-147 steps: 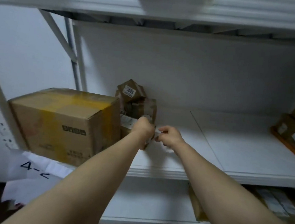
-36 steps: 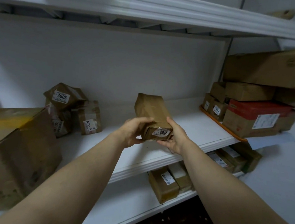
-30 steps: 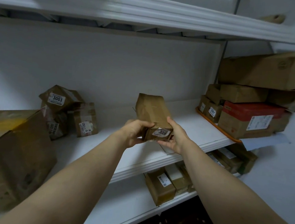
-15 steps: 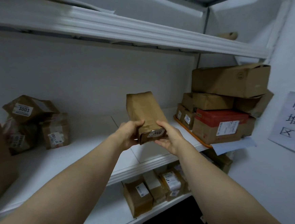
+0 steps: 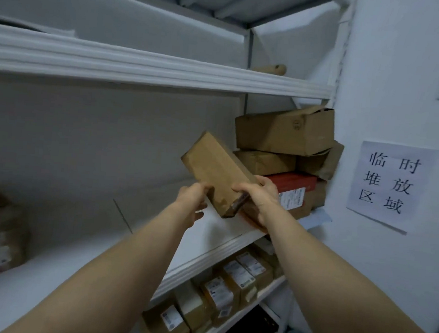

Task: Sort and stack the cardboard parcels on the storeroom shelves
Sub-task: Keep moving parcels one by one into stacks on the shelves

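A long, flat brown cardboard parcel is held in the air above the front of the white middle shelf. It is tilted, with its far end raised up and to the left. The left hand cups its near left side, fingers curled beneath. The right hand grips the near end, thumb on top and fingers wrapped underneath. Just to the right stands a stack of brown cartons over a red box.

To place it well, it seems best to level the parcel first, then set it flat without nudging the top carton. Open shelf lies to the left. The upper shelf's white lip limits headroom. A wall bearing a paper sign closes off the right.
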